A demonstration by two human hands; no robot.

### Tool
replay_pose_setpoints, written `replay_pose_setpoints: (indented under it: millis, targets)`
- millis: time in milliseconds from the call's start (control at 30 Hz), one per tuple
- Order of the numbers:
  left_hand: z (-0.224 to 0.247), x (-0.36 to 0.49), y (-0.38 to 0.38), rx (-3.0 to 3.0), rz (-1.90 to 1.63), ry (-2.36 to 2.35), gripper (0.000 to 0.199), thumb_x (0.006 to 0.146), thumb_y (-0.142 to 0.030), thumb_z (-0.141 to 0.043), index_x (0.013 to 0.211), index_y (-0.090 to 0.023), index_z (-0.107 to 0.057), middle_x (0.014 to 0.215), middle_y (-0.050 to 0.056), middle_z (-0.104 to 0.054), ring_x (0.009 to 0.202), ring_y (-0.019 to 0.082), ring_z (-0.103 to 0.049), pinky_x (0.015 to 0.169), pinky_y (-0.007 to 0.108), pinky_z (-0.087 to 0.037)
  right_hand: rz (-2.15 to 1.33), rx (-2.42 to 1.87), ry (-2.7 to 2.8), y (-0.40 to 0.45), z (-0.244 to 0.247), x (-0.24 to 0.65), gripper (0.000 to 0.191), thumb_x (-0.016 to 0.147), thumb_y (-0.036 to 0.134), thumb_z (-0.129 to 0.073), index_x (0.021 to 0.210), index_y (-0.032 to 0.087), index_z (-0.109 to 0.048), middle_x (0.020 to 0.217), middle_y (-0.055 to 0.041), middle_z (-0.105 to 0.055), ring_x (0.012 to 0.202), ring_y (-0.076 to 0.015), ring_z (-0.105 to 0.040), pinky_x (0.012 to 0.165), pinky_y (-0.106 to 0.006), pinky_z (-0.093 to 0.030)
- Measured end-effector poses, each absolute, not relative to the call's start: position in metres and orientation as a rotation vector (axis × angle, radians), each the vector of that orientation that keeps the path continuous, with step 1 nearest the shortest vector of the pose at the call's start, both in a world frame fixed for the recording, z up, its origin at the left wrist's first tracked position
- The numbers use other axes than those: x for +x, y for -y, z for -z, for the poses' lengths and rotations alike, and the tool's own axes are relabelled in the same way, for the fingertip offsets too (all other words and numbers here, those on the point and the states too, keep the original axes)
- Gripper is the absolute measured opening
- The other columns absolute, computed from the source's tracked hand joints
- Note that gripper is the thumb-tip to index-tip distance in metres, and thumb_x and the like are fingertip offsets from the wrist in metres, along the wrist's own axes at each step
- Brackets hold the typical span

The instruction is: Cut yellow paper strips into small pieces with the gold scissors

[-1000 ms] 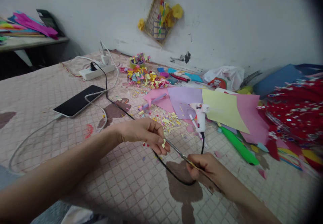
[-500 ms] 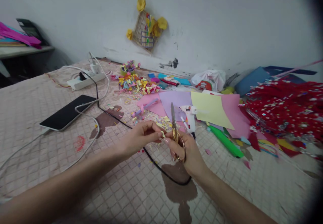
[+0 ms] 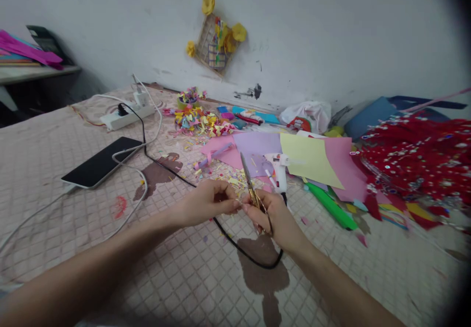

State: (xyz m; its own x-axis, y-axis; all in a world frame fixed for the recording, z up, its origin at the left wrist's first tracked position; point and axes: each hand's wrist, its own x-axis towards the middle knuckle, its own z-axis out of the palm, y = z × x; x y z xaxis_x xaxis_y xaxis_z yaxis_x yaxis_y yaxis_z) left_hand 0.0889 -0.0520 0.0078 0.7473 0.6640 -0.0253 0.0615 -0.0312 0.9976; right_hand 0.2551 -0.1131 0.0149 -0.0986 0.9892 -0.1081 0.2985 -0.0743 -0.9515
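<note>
My left hand [image 3: 209,201] is closed in a pinch on a tiny pale paper piece [image 3: 240,201], mostly hidden by the fingertips. Its tips meet those of my right hand [image 3: 270,216], whose thumb and finger also come up to the piece. Gold-handled scissors [image 3: 251,189] rest in my right hand, a finger through the handle loop and the blades pointing up and away, seemingly together. Just beyond the hands lie small paper scraps [image 3: 235,178] and a white glue gun [image 3: 280,170].
Yellow paper [image 3: 307,157], purple and pink sheets lie behind. A pile of curled paper bits [image 3: 202,121] is near the wall. On the left are a tablet [image 3: 103,162] and power strip [image 3: 127,117]; a black cable [image 3: 235,243] runs under my hands. Red tinsel-like material [image 3: 423,165] lies right.
The scissors have tilted a little to the left. My fingertips have closed further over the pale piece, so less of it shows. The view has shifted slightly.
</note>
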Motion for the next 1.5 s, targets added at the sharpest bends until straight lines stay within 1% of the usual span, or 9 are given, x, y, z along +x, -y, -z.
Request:
replay_pose_setpoints:
  millis: [100, 200, 300, 467, 567, 633, 867, 1200, 1500]
  targets:
    - [-0.009, 0.088, 0.051, 1.586, -0.507, -0.610, 0.019, 0.076, -0.027, -0.058, 0.073, -0.009, -0.055, 0.062, 0.000, -0.053, 0.058, 0.007, -0.047, 0.053, 0.020, -0.037, -1.201, -1.439, 1.496, 0.113, -0.014, 0.256, 0.005, 0.073, 0.020, -0.052, 0.071, 0.016, -0.051, 0.046, 0.0086, -0.042, 0.036, -0.0047, -0.037, 0.034, -0.015, -0.032]
    - [-0.008, 0.086, 0.050, 1.587, -0.495, -0.583, 0.018, 0.075, -0.026, -0.060, 0.075, -0.009, -0.055, 0.063, 0.000, -0.054, 0.057, 0.007, -0.048, 0.052, 0.019, -0.037, -1.214, -1.430, 1.502, 0.112, -0.011, 0.257, 0.006, 0.074, 0.021, -0.053, 0.072, 0.017, -0.050, 0.046, 0.0088, -0.042, 0.036, -0.0045, -0.037, 0.034, -0.015, -0.032]
    - [-0.008, 0.084, 0.049, 1.535, -0.472, -0.570, 0.021, 0.074, -0.029, -0.061, 0.080, -0.010, -0.056, 0.067, 0.001, -0.058, 0.059, 0.008, -0.052, 0.055, 0.020, -0.041, -1.249, -1.429, 1.502, 0.111, -0.008, 0.258, 0.009, 0.074, 0.024, -0.055, 0.073, 0.017, -0.050, 0.047, 0.0093, -0.041, 0.034, -0.0041, -0.036, 0.034, -0.015, -0.032]
    - [-0.010, 0.083, 0.047, 1.456, -0.406, -0.611, 0.023, 0.073, -0.033, -0.062, 0.074, -0.010, -0.057, 0.067, 0.003, -0.062, 0.058, 0.009, -0.058, 0.059, 0.023, -0.048, -1.274, -1.402, 1.466, 0.111, -0.008, 0.257, 0.022, 0.075, 0.037, -0.058, 0.070, 0.017, -0.048, 0.046, 0.0091, -0.040, 0.035, -0.0052, -0.035, 0.035, -0.017, -0.031]
    - [-0.012, 0.084, 0.047, 1.328, -0.465, -0.643, 0.024, 0.071, -0.033, -0.065, 0.071, -0.011, -0.055, 0.068, 0.004, -0.065, 0.059, 0.010, -0.060, 0.059, 0.023, -0.049, -1.239, -1.348, 1.361, 0.115, -0.008, 0.255, 0.032, 0.083, 0.047, -0.046, 0.069, 0.018, -0.047, 0.044, 0.0078, -0.039, 0.037, -0.0069, -0.036, 0.038, -0.019, -0.030]
    - [-0.013, 0.086, 0.048, 1.221, -0.567, -0.661, 0.024, 0.071, -0.032, -0.065, 0.070, -0.011, -0.053, 0.071, 0.005, -0.066, 0.063, 0.011, -0.062, 0.061, 0.023, -0.049, -1.229, -1.311, 1.335, 0.119, -0.007, 0.253, 0.037, 0.086, 0.050, -0.038, 0.070, 0.018, -0.047, 0.044, 0.0071, -0.039, 0.039, -0.0079, -0.037, 0.040, -0.020, -0.031]
    - [-0.019, 0.087, 0.051, 1.039, -0.820, -0.671, 0.021, 0.074, -0.028, -0.063, 0.070, -0.011, -0.050, 0.075, 0.005, -0.066, 0.068, 0.012, -0.062, 0.070, 0.027, -0.048, -1.277, -1.356, 1.418, 0.132, -0.003, 0.247, 0.038, 0.083, 0.052, -0.042, 0.070, 0.018, -0.047, 0.048, 0.0075, -0.035, 0.042, -0.0079, -0.034, 0.042, -0.021, -0.028]
    - [-0.018, 0.088, 0.051, 0.951, -0.809, -0.649, 0.019, 0.071, -0.025, -0.065, 0.069, -0.011, -0.052, 0.071, 0.004, -0.064, 0.066, 0.011, -0.061, 0.071, 0.029, -0.047, -1.229, -1.421, 1.468, 0.133, 0.000, 0.248, 0.041, 0.081, 0.055, -0.043, 0.065, 0.018, -0.043, 0.046, 0.0080, -0.032, 0.039, -0.0077, -0.032, 0.039, -0.021, -0.024]
    - [-0.017, 0.089, 0.051, 0.926, -0.801, -0.658, 0.017, 0.071, -0.023, -0.065, 0.068, -0.011, -0.054, 0.071, 0.004, -0.065, 0.066, 0.011, -0.061, 0.073, 0.029, -0.046, -1.157, -1.472, 1.527, 0.133, 0.002, 0.251, 0.041, 0.082, 0.055, -0.041, 0.060, 0.020, -0.039, 0.048, 0.0064, -0.034, 0.039, -0.0074, -0.033, 0.036, -0.020, -0.026]
